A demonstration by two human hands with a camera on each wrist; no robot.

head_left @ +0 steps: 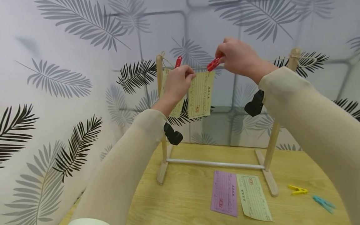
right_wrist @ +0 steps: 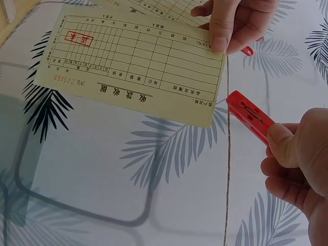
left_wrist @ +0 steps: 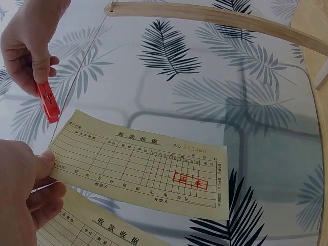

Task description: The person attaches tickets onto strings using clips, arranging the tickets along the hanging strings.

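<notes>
At the upper centre of the head view, the left hand [head_left: 177, 82] pinches a yellow receipt [head_left: 202, 95] by the string [right_wrist: 228, 164]; the right hand [head_left: 238, 57] grips a red clothespin [head_left: 213, 64] just beside the receipt.

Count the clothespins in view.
4: a red clothespin in the right hand, a second red clothespin just above the left hand, partly hidden, plus a yellow clothespin and a blue clothespin on the table. More may be hidden.

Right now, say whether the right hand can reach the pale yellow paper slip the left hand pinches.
Probably yes: the right hand holds a red plastic clothespin beside the slip, whose nearer corner the left hand leaves free.
</notes>
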